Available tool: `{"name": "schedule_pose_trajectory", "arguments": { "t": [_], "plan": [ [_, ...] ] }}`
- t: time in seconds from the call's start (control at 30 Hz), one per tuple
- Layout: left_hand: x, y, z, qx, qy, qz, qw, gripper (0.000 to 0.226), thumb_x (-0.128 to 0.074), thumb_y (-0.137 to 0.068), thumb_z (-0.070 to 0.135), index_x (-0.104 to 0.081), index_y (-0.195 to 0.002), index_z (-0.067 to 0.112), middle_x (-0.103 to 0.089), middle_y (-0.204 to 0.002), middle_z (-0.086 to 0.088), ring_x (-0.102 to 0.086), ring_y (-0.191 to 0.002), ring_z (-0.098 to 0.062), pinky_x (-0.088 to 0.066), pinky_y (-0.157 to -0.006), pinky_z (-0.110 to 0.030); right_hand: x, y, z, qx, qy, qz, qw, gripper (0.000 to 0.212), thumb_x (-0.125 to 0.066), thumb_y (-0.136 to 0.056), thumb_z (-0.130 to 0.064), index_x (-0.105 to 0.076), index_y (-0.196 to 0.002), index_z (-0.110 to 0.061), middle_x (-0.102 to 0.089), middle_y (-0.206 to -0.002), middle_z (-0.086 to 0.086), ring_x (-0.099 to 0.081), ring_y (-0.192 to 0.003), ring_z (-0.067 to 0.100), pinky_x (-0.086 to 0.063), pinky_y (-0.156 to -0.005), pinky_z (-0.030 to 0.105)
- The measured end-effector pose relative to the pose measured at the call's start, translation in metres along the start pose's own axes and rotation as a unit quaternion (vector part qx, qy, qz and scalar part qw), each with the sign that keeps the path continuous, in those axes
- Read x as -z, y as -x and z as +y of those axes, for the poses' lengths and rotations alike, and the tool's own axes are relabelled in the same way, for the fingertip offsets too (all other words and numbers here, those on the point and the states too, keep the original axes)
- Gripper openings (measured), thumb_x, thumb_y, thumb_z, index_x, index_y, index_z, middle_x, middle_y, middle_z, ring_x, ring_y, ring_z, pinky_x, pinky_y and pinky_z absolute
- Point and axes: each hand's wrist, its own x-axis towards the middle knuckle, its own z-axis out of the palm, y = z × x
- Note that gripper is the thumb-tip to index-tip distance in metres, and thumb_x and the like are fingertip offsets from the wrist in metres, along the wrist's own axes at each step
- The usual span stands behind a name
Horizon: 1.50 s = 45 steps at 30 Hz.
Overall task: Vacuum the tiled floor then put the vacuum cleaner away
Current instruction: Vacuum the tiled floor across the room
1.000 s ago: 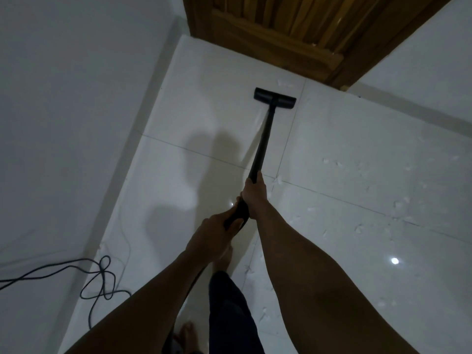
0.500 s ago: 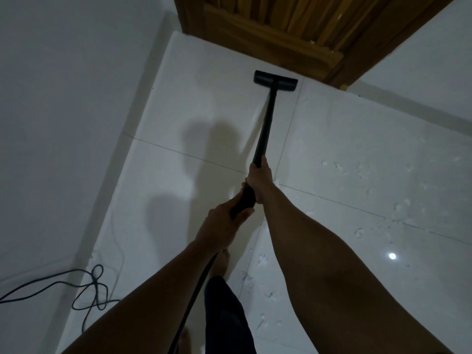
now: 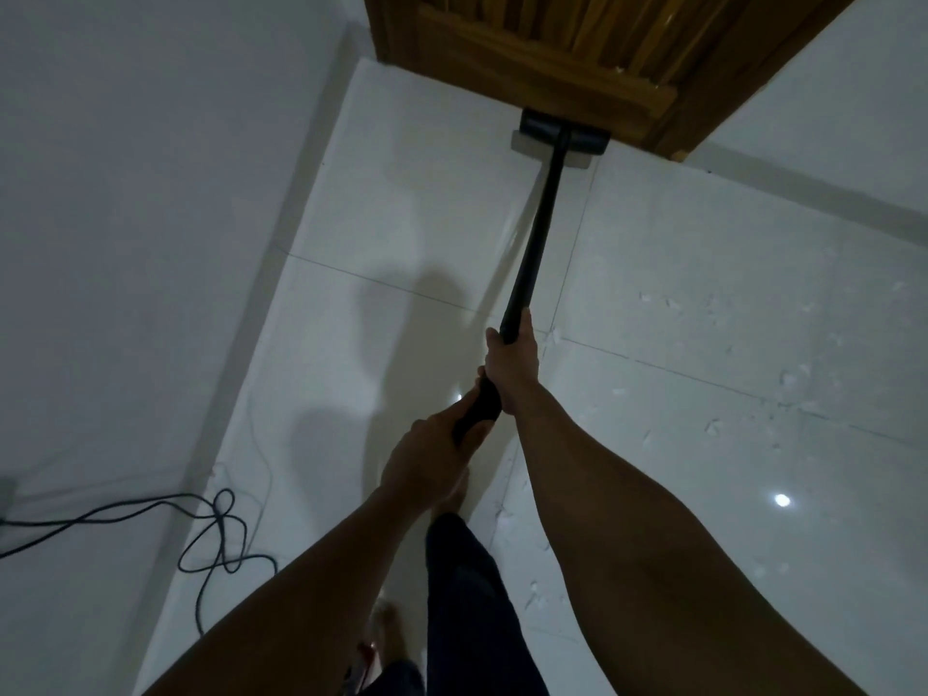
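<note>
I hold a black vacuum wand (image 3: 538, 228) with both hands. My right hand (image 3: 512, 364) grips the tube higher up. Just behind it, my left hand (image 3: 432, 459) wraps the thicker handle end. The black floor head (image 3: 562, 138) lies flat on the glossy white tiled floor (image 3: 401, 218), right against the bottom of the wooden door (image 3: 552, 57). Small white scraps (image 3: 713, 424) are scattered over the tiles to the right of the wand.
A white wall (image 3: 125, 218) runs along the left. A dark power cord (image 3: 216, 535) lies looped on the floor at lower left. My dark trouser leg (image 3: 467, 595) and bare foot (image 3: 386, 630) are below my hands. Another white wall (image 3: 853, 103) stands right of the door.
The wand has been pushed forward; the floor head slid from mid-tile up to the foot of the wooden door. Both hands moved forward with it, keeping their grip.
</note>
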Motion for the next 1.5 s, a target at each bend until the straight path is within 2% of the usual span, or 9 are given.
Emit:
{"name": "schedule_pose_trajectory", "arguments": {
  "t": [0.37,0.47,0.67,0.93,1.13,1.3,1.4,1.47,1.5],
  "plan": [
    [-0.021,0.178,-0.058,-0.019,-0.063,-0.022,0.998,0.051,-0.037,-0.102,0.056,-0.021,-0.15,0.058,-0.074,-0.102,0.0,-0.064,-0.061,-0.009,-0.057,-0.06,-0.031,0.005,0.148,0.121,0.036,-0.002,0.013,0.999,0.07,-0.054,-0.105,-0.025,-0.016,-0.163,-0.038,-0.067,-0.118,0.013,-0.06,-0.06,0.018,-0.062,-0.067,0.039],
    [-0.033,0.24,-0.082,-0.022,-0.069,-0.025,0.997,0.052,-0.039,-0.101,0.056,-0.022,-0.151,0.054,-0.074,-0.099,-0.001,-0.066,-0.066,-0.013,-0.052,-0.06,-0.026,0.007,0.2,0.169,0.037,-0.01,0.005,0.999,0.07,-0.053,-0.105,-0.025,-0.015,-0.163,-0.039,-0.067,-0.108,0.01,-0.058,-0.057,0.016,-0.055,-0.058,0.032],
    [-0.072,0.35,-0.13,-0.012,-0.035,-0.036,0.999,0.049,-0.041,-0.097,0.062,-0.029,-0.144,0.061,-0.072,-0.082,0.005,-0.068,-0.066,-0.012,-0.061,-0.071,-0.039,0.018,0.291,0.257,0.031,-0.009,-0.002,0.999,0.071,-0.052,-0.106,-0.024,-0.013,-0.163,-0.039,-0.063,-0.132,0.017,-0.06,-0.062,0.021,-0.056,-0.061,0.034],
    [-0.133,0.461,-0.165,-0.054,-0.038,-0.037,0.997,0.053,-0.036,-0.093,0.067,-0.025,-0.145,0.058,-0.069,-0.078,0.01,-0.067,-0.066,-0.006,-0.061,-0.071,-0.04,0.051,0.377,0.354,0.013,0.009,-0.008,1.0,0.071,-0.052,-0.105,-0.023,-0.013,-0.163,-0.037,-0.06,-0.098,-0.002,-0.062,-0.06,0.021,-0.056,-0.056,0.032],
    [-0.192,0.543,-0.188,-0.08,0.004,-0.016,0.997,0.044,-0.036,-0.09,0.069,-0.02,-0.129,0.081,-0.071,-0.087,0.001,-0.067,-0.077,-0.01,-0.058,-0.075,-0.04,0.086,0.431,0.431,0.036,0.055,-0.027,0.998,0.07,-0.049,-0.107,-0.024,-0.011,-0.164,-0.033,-0.057,-0.136,0.01,-0.056,-0.062,0.008,-0.04,-0.034,0.011],
    [-0.258,0.637,-0.209,-0.103,0.051,-0.009,0.993,0.047,-0.046,-0.097,0.059,-0.031,-0.141,0.065,-0.059,-0.142,0.0,-0.051,-0.134,-0.011,-0.043,-0.112,-0.034,0.121,0.486,0.521,0.026,0.041,-0.052,0.997,0.07,-0.05,-0.106,-0.029,-0.011,-0.164,-0.036,-0.064,-0.103,0.003,-0.061,-0.062,0.016,-0.051,-0.049,0.022],
    [-0.291,0.687,-0.22,-0.08,0.069,-0.022,0.994,0.048,-0.05,-0.099,0.053,-0.037,-0.145,0.055,-0.075,-0.109,0.003,-0.071,-0.097,-0.011,-0.058,-0.088,-0.041,0.139,0.514,0.572,0.005,0.023,-0.059,0.998,0.07,-0.049,-0.107,-0.029,-0.01,-0.163,-0.038,-0.069,-0.114,0.02,-0.061,-0.062,0.023,-0.056,-0.06,0.033],
    [-0.31,0.718,-0.227,-0.075,0.078,-0.016,0.994,0.046,-0.052,-0.099,0.049,-0.04,-0.144,0.055,-0.074,-0.086,0.014,-0.067,-0.07,0.002,-0.056,-0.067,-0.027,0.149,0.532,0.603,-0.004,0.028,-0.06,0.998,0.07,-0.05,-0.106,-0.028,-0.01,-0.163,-0.038,-0.069,-0.116,0.022,-0.061,-0.06,0.022,-0.055,-0.06,0.033],
    [-0.318,0.733,-0.232,-0.074,0.085,-0.014,0.994,0.046,-0.053,-0.099,0.047,-0.042,-0.143,0.054,-0.074,-0.086,0.018,-0.067,-0.072,0.005,-0.054,-0.068,-0.022,0.152,0.541,0.618,-0.007,0.031,-0.061,0.998,0.07,-0.05,-0.106,-0.028,-0.01,-0.163,-0.038,-0.069,-0.116,0.021,-0.061,-0.057,0.021,-0.054,-0.058,0.032]
  ]
}}
